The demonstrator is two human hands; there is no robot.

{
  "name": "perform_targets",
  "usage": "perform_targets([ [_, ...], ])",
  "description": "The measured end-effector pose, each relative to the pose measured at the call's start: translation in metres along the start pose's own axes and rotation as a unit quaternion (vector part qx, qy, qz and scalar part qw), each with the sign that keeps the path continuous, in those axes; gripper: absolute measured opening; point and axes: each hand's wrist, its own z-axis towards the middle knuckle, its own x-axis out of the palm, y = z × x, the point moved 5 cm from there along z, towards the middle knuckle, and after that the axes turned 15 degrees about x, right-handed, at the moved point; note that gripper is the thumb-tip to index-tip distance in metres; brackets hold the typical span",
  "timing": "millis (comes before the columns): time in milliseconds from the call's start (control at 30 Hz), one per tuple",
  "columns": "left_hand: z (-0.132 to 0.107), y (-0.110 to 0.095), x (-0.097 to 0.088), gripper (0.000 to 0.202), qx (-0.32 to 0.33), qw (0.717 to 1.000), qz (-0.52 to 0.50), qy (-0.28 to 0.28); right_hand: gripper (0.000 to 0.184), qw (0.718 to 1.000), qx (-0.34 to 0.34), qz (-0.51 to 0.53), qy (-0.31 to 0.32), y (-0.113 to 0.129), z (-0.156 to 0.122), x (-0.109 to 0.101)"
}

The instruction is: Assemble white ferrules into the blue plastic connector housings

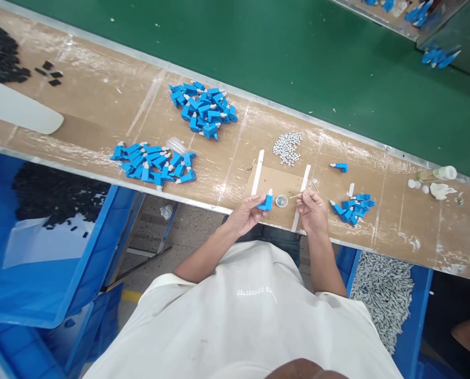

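My left hand point(247, 212) is closed on a small blue plastic connector point(266, 202) with a white tip, held upright at the near edge of the brown bench. My right hand point(312, 209) pinches a thin wooden stick point(295, 196) whose tip points left toward a tiny round dish point(281, 200) lying between the hands. The hands work over a brown pad point(276, 182) bordered by two white strips. A little heap of white caps point(287, 148) lies just beyond the pad.
Blue connectors lie in piles at the middle left point(155, 163), further back point(203, 109) and by my right hand point(352, 207). A clear bottle point(436, 173) lies at the right. Green conveyor belt point(298, 58) runs behind. Blue bins point(41, 252) hold black parts, another point(385, 295) grey parts.
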Motion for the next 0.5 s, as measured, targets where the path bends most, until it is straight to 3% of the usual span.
perform_targets([
  [67,-0.001,0.002,0.006,0.012,-0.018,1.0,0.001,0.008,0.041,1.0,-0.019,0.009,0.015,0.008,-0.009,0.003],
  [167,-0.003,0.006,0.013,0.015,-0.043,0.998,0.0,0.034,0.035,0.993,-0.116,-0.027,0.014,0.024,-0.031,0.011],
  [333,-0.005,0.008,0.019,0.021,-0.041,0.996,0.004,0.084,0.022,0.949,-0.288,-0.13,-0.02,0.043,-0.071,0.026],
  [500,-0.006,0.009,0.02,0.03,-0.027,0.993,0.01,0.111,0.012,0.911,-0.36,-0.199,-0.013,0.045,-0.087,0.036],
])
